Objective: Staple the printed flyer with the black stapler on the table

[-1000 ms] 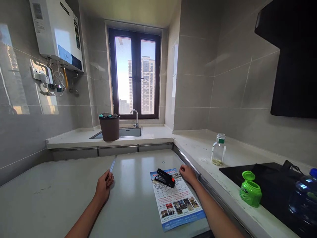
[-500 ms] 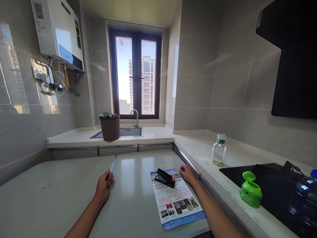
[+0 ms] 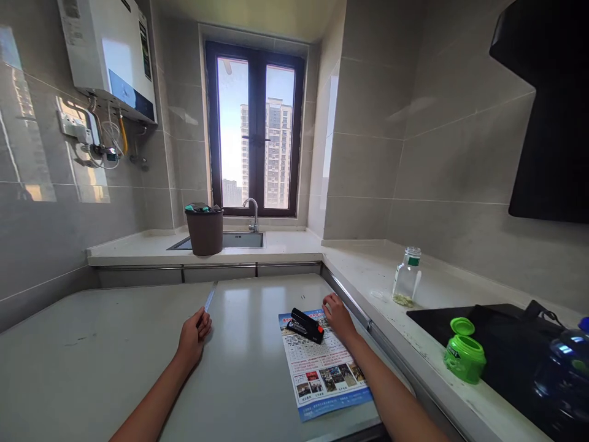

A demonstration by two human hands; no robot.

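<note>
On the left half of the pale table (image 3: 115,356), my left hand (image 3: 194,331) is closed, its fingers curled. A thin pale strip (image 3: 210,297) runs from its fingertips towards the table's far edge; whether the fingers grip it or it is a line in the tabletop, I cannot tell. My right hand (image 3: 338,314) is over the upper right corner of a printed leaflet (image 3: 329,399), fingers loosely bent with nothing seen in them. Just left of those fingers lies a black stapler (image 3: 306,326) with a red spot, on the leaflet's top part.
A brown bin (image 3: 205,232) stands by the sink (image 3: 243,240) below the window. Along the right counter (image 3: 368,270) are a glass jar (image 3: 406,279), an open green tub (image 3: 464,359), a black hob (image 3: 497,331) and a blue bottle (image 3: 564,368).
My right hand has moved left and slightly up, from beside the leaflet to over its corner near the stapler. My left hand is almost still. The view has shifted slightly.
</note>
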